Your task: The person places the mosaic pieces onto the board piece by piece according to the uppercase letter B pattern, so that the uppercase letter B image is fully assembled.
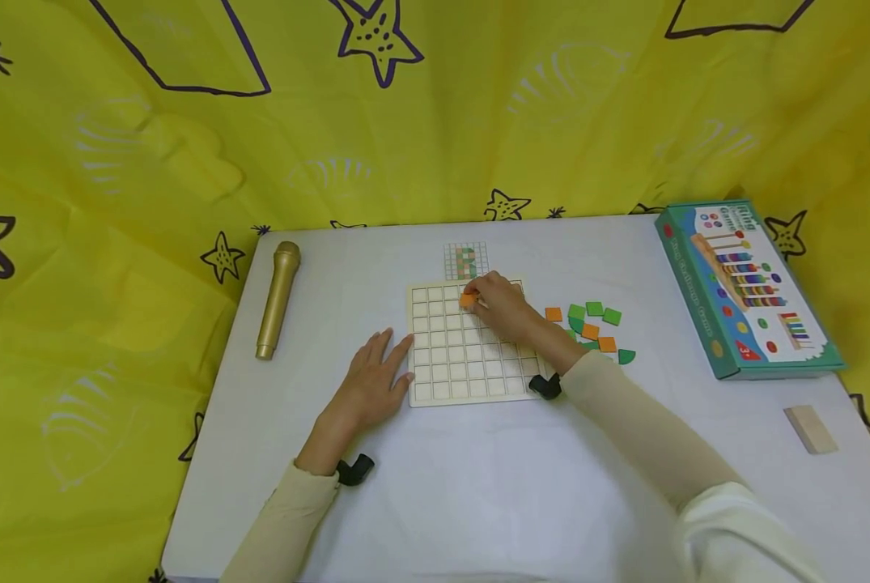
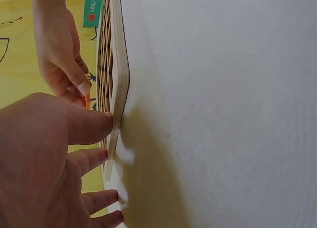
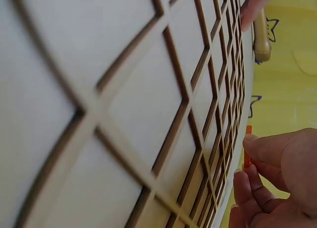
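Observation:
A wooden grid board (image 1: pixel 449 355) with square recesses lies mid-table. Over its far part, my right hand (image 1: pixel 505 309) pinches an orange square tile (image 1: pixel 467 300) between thumb and fingers; the right wrist view shows the tile (image 3: pixel 247 146) edge-on. My left hand (image 1: pixel 371 385) has its fingers spread, and thumb and fingertips touch the board's left edge (image 2: pixel 119 69). Just beyond the board lies a small pattern card (image 1: pixel 467 261) with a coloured figure on a grid. Loose green and orange tiles (image 1: pixel 606 344) are scattered to the right of the board, some hidden behind my right forearm.
A gold microphone (image 1: pixel 277 301) lies at the table's left. At the right are a green ring game box (image 1: pixel 751 291) and a small wooden block (image 1: pixel 811 429). A yellow patterned curtain (image 1: pixel 435 121) hangs behind the table.

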A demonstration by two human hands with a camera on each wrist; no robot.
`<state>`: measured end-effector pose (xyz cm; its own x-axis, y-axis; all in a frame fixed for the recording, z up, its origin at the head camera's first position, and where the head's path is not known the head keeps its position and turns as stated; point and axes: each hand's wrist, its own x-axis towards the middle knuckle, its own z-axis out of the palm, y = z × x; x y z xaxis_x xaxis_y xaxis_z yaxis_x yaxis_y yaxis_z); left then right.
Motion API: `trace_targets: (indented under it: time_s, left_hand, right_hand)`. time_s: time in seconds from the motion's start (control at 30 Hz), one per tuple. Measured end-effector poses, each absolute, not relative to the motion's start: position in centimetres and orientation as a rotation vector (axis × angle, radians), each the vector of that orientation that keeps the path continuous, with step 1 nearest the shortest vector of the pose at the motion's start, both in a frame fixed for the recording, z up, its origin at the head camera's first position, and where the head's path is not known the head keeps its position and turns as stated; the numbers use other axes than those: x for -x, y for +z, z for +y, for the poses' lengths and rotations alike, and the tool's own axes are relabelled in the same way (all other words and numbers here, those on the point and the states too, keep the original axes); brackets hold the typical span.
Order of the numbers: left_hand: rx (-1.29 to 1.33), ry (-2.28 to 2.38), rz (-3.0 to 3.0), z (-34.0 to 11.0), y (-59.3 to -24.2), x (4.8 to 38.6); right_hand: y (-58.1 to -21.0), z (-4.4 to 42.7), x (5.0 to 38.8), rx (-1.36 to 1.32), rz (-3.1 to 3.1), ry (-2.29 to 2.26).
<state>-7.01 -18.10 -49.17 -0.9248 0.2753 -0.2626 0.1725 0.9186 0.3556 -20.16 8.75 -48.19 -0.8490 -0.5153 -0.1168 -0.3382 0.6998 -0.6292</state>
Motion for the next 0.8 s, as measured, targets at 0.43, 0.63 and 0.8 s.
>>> trace_targets:
  time_s: [0.43,0.63,0.8]
  left_hand:
    - [-0.338,0.483,2.781,-18.2,-49.3,7.0]
    - [-0.35,0.485,2.788,-18.2,-49.4,7.0]
    - [-0.345,0.493,2.783,-18.2,-49.4,7.0]
  right_hand:
    - [-48.9,6.6,20.2,0.673,2.648,-0.881]
    - [-48.9,6.3,20.1,0.742,2.675,-0.846]
    - [-48.8,6.0,19.9,0.765,2.676,-0.831]
